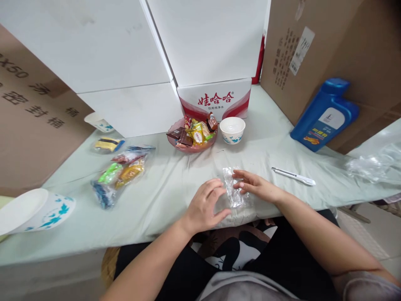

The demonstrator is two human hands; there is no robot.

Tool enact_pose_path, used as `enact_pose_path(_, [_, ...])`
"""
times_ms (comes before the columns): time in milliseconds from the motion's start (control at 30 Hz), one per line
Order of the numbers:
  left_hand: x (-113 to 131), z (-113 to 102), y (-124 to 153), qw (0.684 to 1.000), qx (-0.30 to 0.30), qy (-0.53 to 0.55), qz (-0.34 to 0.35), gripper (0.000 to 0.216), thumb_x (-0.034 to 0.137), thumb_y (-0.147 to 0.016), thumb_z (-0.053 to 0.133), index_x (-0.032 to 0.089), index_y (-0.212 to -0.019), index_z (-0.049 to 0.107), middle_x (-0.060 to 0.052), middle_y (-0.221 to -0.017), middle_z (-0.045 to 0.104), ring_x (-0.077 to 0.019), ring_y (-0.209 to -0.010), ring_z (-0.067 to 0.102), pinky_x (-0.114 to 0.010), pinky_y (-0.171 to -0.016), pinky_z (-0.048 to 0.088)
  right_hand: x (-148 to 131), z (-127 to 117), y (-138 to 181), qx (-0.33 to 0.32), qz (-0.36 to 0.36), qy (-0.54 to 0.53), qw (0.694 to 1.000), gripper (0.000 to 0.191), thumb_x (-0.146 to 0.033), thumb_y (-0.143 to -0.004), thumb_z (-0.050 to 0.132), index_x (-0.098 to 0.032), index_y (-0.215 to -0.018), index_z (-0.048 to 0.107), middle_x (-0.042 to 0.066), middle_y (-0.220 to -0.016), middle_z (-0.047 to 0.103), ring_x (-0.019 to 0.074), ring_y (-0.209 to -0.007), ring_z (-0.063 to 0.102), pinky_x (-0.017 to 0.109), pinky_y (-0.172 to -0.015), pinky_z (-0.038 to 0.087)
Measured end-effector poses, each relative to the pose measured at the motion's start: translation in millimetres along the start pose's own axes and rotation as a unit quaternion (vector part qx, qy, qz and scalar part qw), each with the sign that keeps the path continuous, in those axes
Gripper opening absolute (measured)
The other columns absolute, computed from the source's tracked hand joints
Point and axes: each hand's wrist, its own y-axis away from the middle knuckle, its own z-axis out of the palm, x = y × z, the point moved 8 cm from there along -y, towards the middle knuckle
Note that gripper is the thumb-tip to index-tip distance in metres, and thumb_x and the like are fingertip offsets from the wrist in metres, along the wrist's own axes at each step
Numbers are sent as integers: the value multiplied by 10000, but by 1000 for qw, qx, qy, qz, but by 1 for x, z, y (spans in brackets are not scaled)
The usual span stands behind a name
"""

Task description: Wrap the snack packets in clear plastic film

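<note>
Left hand (203, 205) beside clear plastic wrapper (232, 196), right hand (257, 186) over it, pink candy bowl (200, 147), blue bottle (324, 117)

Plastic (231, 190) is clear, bowl (232, 134) wht w/ teal lvs, btl (326, 115) blue.

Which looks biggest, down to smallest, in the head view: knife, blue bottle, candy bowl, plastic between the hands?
1. Blue bottle
2. Candy bowl
3. Plastic, partly behind the right fingers
4. Knife, long but thin
</note>
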Motion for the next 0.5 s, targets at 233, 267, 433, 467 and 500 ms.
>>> enact_pose_path(233, [22,29,2,992,-94,-11,79,111,224,-912,539,180,-937,638,-61,-956,696,-224,-1078,617,-395,-954,485,-21,2,16,28,-77,141,987,444,-489,-935,500,-201,-1266,564,133,-1232,620,233,-1057,636,382,-827,545])
enact_pose_path(267, [23,28,2,993,-85,-8,79,121,195,-921,513,177,-914,632,-57,-927,699,-212,-1037,632,-374,-918,502,-29,5,20,20,-102,183,978,407,-474,-943,494,-201,-1229,590,130,-1228,624,227,-1056,630,379,-840,536])
enact_pose_path(433, [13,16,3,998,-34,45,15,159,186,-957,429,180,-959,588,-56,-916,705,-168,-860,682,-299,-774,555,-50,36,37,-105,-198,385,895,519,-516,-777,708,-163,-1152,642,123,-1058,674,258,-1029,595,412,-920,466])
enact_pose_path(467, [10,15,3,997,-28,67,-7,168,194,-967,410,185,-962,578,-48,-893,703,-155,-816,684,-282,-745,557,-50,39,38,-109,-201,403,886,511,-501,-774,713,-159,-1147,642,122,-1039,676,257,-1012,596,407,-909,465])
enact_pose_path(500, [6,14,4,995,-25,89,-28,174,203,-977,393,190,-968,567,-41,-877,702,-145,-785,683,-272,-726,555,-49,40,37,-99,-199,414,883,438,-459,-813,681,-158,-1130,647,121,-1021,678,250,-991,601,393,-889,469])
